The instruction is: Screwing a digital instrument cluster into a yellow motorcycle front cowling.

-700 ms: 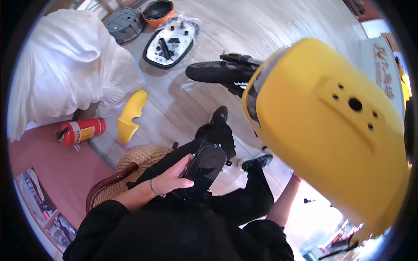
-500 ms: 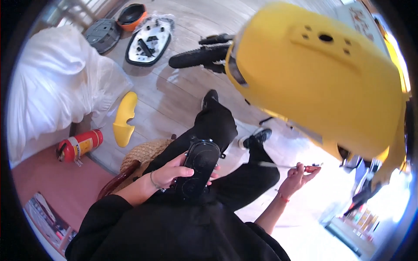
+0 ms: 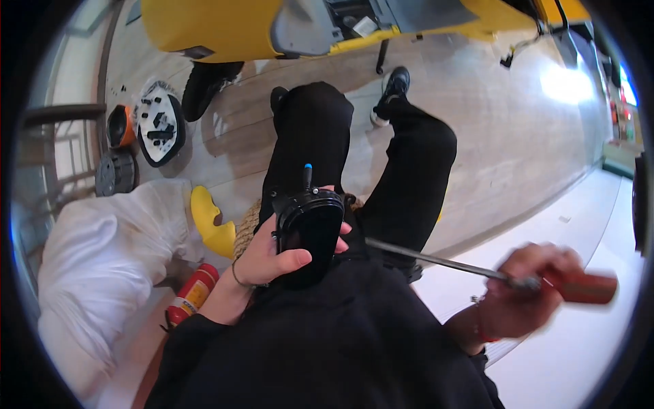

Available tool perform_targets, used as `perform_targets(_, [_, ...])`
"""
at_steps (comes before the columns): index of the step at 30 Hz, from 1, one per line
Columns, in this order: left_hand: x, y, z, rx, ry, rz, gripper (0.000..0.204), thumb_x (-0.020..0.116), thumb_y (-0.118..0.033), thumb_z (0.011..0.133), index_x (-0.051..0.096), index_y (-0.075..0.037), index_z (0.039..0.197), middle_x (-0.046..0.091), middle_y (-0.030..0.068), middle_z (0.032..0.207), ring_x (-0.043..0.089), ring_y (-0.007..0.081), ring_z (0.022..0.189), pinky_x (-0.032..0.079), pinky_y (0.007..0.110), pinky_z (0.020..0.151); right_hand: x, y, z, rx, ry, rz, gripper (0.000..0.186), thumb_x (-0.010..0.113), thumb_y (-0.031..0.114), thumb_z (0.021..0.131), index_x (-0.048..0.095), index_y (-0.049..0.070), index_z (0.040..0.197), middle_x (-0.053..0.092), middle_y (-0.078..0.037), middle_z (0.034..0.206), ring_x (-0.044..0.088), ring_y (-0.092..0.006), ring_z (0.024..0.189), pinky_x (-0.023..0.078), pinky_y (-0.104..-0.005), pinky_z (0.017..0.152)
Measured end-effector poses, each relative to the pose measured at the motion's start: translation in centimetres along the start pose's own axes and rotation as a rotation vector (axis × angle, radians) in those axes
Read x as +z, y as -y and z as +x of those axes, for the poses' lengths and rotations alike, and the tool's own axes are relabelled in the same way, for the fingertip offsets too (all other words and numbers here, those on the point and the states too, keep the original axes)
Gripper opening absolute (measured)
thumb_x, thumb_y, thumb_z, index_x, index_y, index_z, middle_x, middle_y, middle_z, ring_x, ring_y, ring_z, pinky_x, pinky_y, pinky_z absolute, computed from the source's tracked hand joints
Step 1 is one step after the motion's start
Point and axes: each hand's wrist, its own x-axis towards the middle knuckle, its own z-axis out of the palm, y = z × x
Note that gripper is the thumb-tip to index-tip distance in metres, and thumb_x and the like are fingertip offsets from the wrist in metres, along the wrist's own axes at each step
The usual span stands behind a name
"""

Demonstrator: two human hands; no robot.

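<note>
Over my lap, my left hand (image 3: 262,258) grips a black, glossy, oblong instrument cluster (image 3: 317,235) tilted toward me. My thumb presses its near face and fingertips show at its right edge. A short black stub with a blue tip (image 3: 308,170) sticks up from its far end. Off to the right, my right hand (image 3: 524,296), blurred by motion, is closed around a screwdriver (image 3: 436,260) with a red handle. Its long metal shaft points left toward the cluster, and the tip appears beside the cluster's right side; I cannot tell whether they touch.
A yellow scooter body (image 3: 218,31) spans the far side. Leftward lie a yellow curved panel (image 3: 204,218), a red fire extinguisher (image 3: 193,293), white cloth (image 3: 102,259), a white-lined panel with black parts (image 3: 153,112), an orange-and-black piece (image 3: 118,126) and a grey round container (image 3: 116,174).
My view has swung right, so the scooter appears farther up and left. My right hand and the screwdriver are lower and farther right. The cluster is tilted differently, its blue-tipped stub now visible.
</note>
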Motion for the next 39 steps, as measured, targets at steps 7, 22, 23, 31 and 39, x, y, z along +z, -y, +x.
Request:
perform_targets(7, [3.8,-0.1,0.4,-0.031,-0.125,0.027,0.076,0.056,-0.004,0.075,0.025,0.001,0.144,0.048,0.0176,0.133,0.053,0.0239,0.118,0.041,0.035,0.1,-1.1,4.0,-1.2,-0.225,0.219,-0.061,0.039,0.051,0.034,0.096,0.04,0.001,0.112,0.062,-0.015,0.097,0.06,-0.0237,0.073,0.049,-0.026,0.053])
perform_targets(22, [4.9,-0.5,0.7,-0.155,-0.076,0.313,0.081,0.05,0.007,0.068,0.024,-0.006,0.144,0.041,0.0235,0.136,0.051,0.0378,0.121,0.041,0.048,0.102,-1.8,3.0,-1.2,-0.247,0.208,0.032,0.034,0.05,0.033,0.096,0.043,0.005,0.114,0.055,-0.009,0.087,0.047,-0.0192,0.056,0.035,-0.0288,0.048])
perform_targets(23, [5.0,-0.5,0.7,-0.167,-0.089,0.301,0.081,0.051,0.006,0.069,0.024,-0.006,0.144,0.042,0.0239,0.136,0.051,0.0378,0.121,0.041,0.048,0.103,-1.7,3.0,-1.3,-0.247,0.179,0.015,0.034,0.05,0.032,0.096,0.043,0.005,0.114,0.056,-0.009,0.087,0.047,-0.0192,0.056,0.035,-0.0286,0.048])
perform_targets(31, [5.7,-0.4,1.4,-0.143,-0.087,0.224,0.077,0.054,0.001,0.072,0.027,-0.003,0.143,0.044,0.0204,0.137,0.048,0.0269,0.123,0.04,0.033,0.092,-2.4,2.9,-1.4,-0.234,0.173,0.01,0.034,0.05,0.032,0.096,0.044,0.005,0.115,0.057,-0.009,0.088,0.048,-0.0181,0.058,0.037,-0.0282,0.05])
perform_targets(39, [5.9,-1.0,1.4,-0.187,-0.082,0.211,0.08,0.054,0.002,0.072,0.022,-0.006,0.145,0.04,0.0287,0.136,0.051,0.0377,0.12,0.041,0.049,0.102,-2.2,2.7,-1.6,-0.262,0.144,0.015,0.032,0.051,0.032,0.095,0.047,0.006,0.114,0.059,-0.007,0.09,0.047,-0.0161,0.056,0.037,-0.0263,0.051])
